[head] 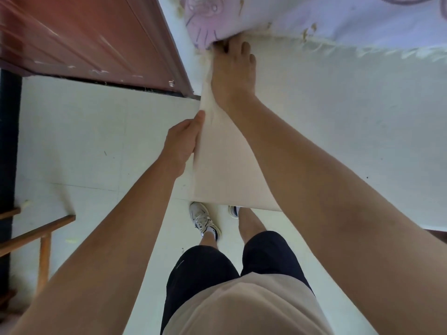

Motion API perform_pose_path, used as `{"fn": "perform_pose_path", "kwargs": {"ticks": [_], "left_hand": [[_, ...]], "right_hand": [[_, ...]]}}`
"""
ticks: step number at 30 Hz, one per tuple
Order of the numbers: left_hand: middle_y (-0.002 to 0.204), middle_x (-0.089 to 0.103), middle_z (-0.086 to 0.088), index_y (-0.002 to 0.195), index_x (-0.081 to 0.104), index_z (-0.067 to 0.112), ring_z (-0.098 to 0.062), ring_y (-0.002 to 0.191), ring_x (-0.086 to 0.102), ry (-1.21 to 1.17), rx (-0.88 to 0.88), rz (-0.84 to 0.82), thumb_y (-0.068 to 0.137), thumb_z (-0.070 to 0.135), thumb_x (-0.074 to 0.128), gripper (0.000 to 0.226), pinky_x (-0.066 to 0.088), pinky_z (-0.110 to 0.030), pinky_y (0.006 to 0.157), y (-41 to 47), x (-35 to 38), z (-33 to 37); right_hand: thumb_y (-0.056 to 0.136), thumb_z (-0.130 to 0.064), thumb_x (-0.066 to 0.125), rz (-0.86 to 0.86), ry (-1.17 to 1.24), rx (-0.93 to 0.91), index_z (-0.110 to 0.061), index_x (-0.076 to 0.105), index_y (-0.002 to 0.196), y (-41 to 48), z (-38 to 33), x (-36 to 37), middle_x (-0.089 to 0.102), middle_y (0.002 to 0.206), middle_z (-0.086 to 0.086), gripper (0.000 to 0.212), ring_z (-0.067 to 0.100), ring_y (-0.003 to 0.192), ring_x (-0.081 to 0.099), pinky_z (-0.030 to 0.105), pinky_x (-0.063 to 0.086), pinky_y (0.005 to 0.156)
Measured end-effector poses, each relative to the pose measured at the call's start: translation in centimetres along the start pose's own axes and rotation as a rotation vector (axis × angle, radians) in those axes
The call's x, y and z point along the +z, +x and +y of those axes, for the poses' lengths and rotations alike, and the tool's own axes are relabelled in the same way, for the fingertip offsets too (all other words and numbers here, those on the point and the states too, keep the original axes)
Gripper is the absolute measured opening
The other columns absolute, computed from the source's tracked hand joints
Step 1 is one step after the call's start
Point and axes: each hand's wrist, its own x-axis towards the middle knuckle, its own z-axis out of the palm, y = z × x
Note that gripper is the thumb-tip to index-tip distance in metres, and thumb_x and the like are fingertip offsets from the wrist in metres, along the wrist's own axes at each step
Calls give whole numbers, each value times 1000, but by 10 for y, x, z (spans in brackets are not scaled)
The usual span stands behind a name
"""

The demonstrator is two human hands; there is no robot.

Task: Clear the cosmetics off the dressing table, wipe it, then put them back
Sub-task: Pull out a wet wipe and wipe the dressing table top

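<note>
Our left hand (pixel 183 143) pinches the cream cloth (pixel 225 170) edge; our right hand (pixel 232 68) presses flat at one o'clock beyond it, touching the lilac bedding (pixel 314 15).

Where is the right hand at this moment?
In the head view the right hand rests top centre on the cream cloth, fingertips at the edge of the purple fabric, right of the reddish wooden panel.

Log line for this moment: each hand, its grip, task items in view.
left hand: grips cream sheet edge | right hand: on sheet, fingertips under lilac cover | cosmetics, dressing table: not in view
</note>
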Motion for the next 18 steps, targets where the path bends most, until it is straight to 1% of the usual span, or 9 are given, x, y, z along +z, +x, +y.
{"fn": "perform_pose_path", "kwargs": {"ticks": [3, 5, 7, 8, 10, 12, 14, 16, 18], "left_hand": [[100, 66, -8, 100, 66, 9, -18, 88, 59, -35, -27, 3, 96, 48, 50, 42, 50, -36, 88, -4, -2, -7], [93, 58, -8, 94, 59, 17, -19, 85, 51, -21, -29, 20, 95, 37, 49, 23, 45, -36, 84, -8, -3, -15], [90, 58, -9, 91, 62, 13, -19, 83, 51, -27, -30, 43, 93, 27, 50, 19, 46, -37, 83, -12, -6, -24], [90, 61, -9, 91, 66, 7, -19, 83, 54, -32, -37, 47, 93, 23, 51, 22, 49, -38, 84, -14, -7, -29], [96, 69, -12, 98, 68, -4, -19, 85, 61, -29, -48, 38, 95, 20, 51, 29, 54, -38, 87, -19, -11, -38], [102, 73, -13, 101, 71, 0, -19, 87, 67, -12, -46, 1, 96, 18, 52, 26, 55, -38, 86, -27, -16, -47], [99, 75, -10, 100, 72, 4, -19, 86, 68, 6, -35, -45, 95, 16, 53, 23, 57, -35, 81, -32, -24, -55], [92, 75, -6, 98, 72, 7, -19, 86, 68, -25, -41, -72, 98, 20, 49, 26, 55, -31, 75, -38, -30, -61], [93, 74, -6, 101, 69, 6, -20, 87, 68, -153, -86, -90, 105, 34, 36, 44, 55, -32, 78, -42, -33, -65]], "right_hand": [[87, -4, 42, -27, 25, -187, -23, 49, 139, -26, 3, 1, 43, 137, 17, 55, 34, 115, 47, 39, 39, 93], [87, -4, 42, -43, 85, -302, -30, 50, 141, -47, 27, 0, 48, 124, 11, 60, 31, 106, 48, 37, 36, 88], [90, -4, 42, -41, 101, -340, -33, 49, 143, -71, 62, -2, 50, 116, 10, 61, 30, 100, 48, 37, 34, 86], [90, -4, 43, -12, 100, -282, -33, 49, 144, -82, 81, -3, 50, 115, 11, 61, 32, 99, 49, 39, 34, 86], [91, -5, 42, 61, 90, -37, -34, 48, 145, -100, 113, -5, 50, 117, 12, 61, 34, 100, 49, 41, 35, 88], [91, -5, 40, 103, 80, 195, -35, 46, 145, -108, 125, -6, 48, 118, 12, 62, 33, 101, 49, 41, 36, 89], [89, -3, 38, 108, 56, 240, -33, 45, 145, -110, 113, -5, 48, 117, 13, 63, 33, 100, 49, 40, 37, 87], [86, -2, 37, 53, 60, 103, -30, 47, 145, -121, 87, -5, 49, 117, 15, 66, 35, 98, 50, 42, 38, 85], [86, -4, 39, -30, 101, -127, -28, 51, 143, -148, 61, -1, 53, 114, 17, 63, 38, 96, 52, 43, 38, 83]]}}
